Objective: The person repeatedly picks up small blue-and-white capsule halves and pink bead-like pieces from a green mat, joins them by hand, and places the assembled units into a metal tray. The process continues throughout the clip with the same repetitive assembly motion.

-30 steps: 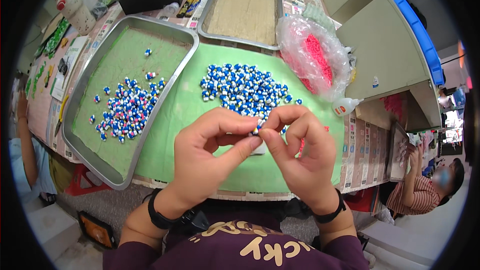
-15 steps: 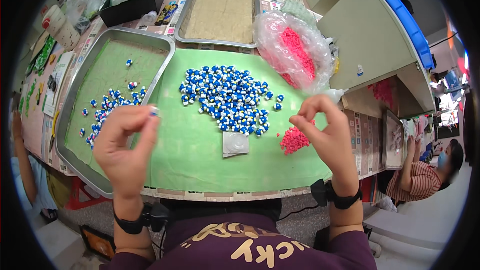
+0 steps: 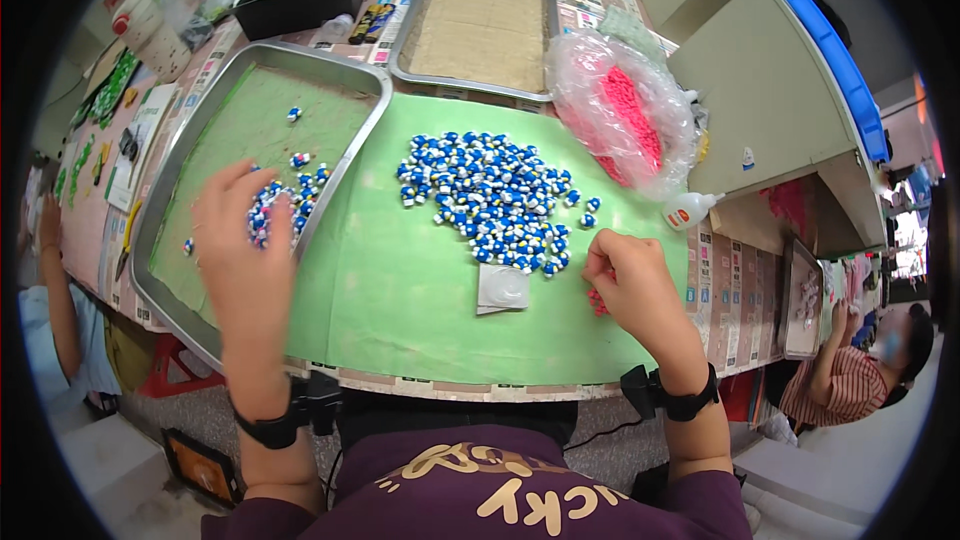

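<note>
My left hand (image 3: pixel 243 250) is over the left metal tray (image 3: pixel 372 125), its fingers apart and slightly blurred. Beneath and beside it in the tray lie several small blue-and-white pieces (image 3: pixel 318 180), some with pink bits on them. My right hand (image 3: pixel 640 280) is closed in a pinch above the little heap of pink bits (image 3: pixel 597 302), covering most of it. Whatever its fingertips hold is too small or hidden to make out. Between my hands, a large pile of blue-and-white pieces (image 3: pixel 490 185) spreads over the green mat (image 3: pixel 420 340). A small pale square pad (image 3: pixel 502 288) touches the pile's near edge.
A clear plastic bag (image 3: pixel 575 90) of pink bits lies at the back right, beside a white squeeze bottle (image 3: pixel 690 210). Behind stand an empty-looking metal tray (image 3: pixel 475 30) and a black box (image 3: pixel 300 5). A co-worker (image 3: pixel 850 380) sits at the far right.
My left hand has moved over the tray and its pinch has opened; the small piece no longer shows in its fingers. My right hand has lowered onto the pink heap. The whole view has shifted slightly.
</note>
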Demonstrator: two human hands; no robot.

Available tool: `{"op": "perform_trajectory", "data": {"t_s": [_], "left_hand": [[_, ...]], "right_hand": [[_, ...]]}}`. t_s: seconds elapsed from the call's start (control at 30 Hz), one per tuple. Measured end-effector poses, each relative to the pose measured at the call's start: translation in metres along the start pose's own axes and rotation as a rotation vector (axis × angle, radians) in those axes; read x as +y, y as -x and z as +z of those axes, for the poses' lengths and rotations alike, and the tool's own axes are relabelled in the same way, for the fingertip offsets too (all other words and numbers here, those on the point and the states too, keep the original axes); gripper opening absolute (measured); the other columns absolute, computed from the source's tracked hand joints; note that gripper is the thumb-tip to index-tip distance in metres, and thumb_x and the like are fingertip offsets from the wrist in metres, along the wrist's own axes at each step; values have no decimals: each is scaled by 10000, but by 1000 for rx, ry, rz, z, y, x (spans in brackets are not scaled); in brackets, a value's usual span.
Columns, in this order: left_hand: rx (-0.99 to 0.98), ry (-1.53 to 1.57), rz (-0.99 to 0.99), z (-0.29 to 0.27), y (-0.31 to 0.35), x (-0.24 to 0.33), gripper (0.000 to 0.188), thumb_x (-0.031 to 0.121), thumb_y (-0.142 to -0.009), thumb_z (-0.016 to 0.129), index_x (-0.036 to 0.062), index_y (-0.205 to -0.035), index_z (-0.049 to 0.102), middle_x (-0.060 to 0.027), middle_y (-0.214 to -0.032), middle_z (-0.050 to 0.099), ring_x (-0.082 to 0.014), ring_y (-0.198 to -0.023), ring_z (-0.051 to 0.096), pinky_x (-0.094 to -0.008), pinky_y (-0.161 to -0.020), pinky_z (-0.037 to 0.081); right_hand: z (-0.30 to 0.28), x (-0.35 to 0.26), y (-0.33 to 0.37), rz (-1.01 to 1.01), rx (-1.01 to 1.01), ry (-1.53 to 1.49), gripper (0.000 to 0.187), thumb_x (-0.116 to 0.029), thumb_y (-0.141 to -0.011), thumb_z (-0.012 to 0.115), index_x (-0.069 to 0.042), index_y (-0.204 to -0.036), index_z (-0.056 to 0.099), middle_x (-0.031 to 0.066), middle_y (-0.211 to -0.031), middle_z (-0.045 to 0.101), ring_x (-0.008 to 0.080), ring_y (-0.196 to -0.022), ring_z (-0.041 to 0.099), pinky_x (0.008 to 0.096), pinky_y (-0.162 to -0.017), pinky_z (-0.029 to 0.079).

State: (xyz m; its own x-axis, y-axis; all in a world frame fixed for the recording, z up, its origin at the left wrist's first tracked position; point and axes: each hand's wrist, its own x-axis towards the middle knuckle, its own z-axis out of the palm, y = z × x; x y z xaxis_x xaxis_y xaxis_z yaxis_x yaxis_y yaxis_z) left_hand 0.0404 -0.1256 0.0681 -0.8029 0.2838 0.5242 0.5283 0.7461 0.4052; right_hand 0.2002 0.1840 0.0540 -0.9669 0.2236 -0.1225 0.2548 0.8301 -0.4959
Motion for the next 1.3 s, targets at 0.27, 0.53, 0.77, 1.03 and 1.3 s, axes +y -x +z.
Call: {"op": "perform_trajectory", "data": {"t_s": [0.27,0.53,0.77,1.03,1.3], "left_hand": [[-409,267,25,72,-7,36,191,7,-791,693,-2,-957,600,-154,-982,611,-340,-905,623,-407,-786,492],[-456,218,37,72,-8,32,247,-5,-772,703,8,-977,566,-150,-937,610,-336,-859,624,-425,-745,489],[-406,194,69,54,4,28,227,-20,-801,683,11,-1014,613,-145,-927,598,-290,-805,628,-371,-710,515],[-788,1366,-283,16,12,76,102,4,-899,644,-32,-983,691,-90,-993,623,-131,-832,627,-248,-642,552],[-886,1454,-366,12,16,84,115,1,-910,639,-51,-1004,681,-97,-991,627,-144,-832,632,-254,-671,560]], "right_hand": [[23,-5,13,-176,255,294,141,16,-767,598,-93,-800,514,49,-694,566,242,-709,565,384,-779,377],[22,-9,14,-279,298,357,124,11,-771,557,-95,-797,499,52,-711,555,242,-717,559,376,-797,388],[13,-8,15,-296,239,297,212,60,-721,608,-89,-820,494,41,-782,568,244,-750,568,380,-814,395],[-2,-79,17,-568,315,-391,290,95,-763,686,-95,-879,499,54,-881,627,225,-809,596,373,-798,422],[3,-84,18,-698,464,-216,301,76,-747,708,-103,-877,505,59,-887,652,202,-789,621,428,-833,466]]}}
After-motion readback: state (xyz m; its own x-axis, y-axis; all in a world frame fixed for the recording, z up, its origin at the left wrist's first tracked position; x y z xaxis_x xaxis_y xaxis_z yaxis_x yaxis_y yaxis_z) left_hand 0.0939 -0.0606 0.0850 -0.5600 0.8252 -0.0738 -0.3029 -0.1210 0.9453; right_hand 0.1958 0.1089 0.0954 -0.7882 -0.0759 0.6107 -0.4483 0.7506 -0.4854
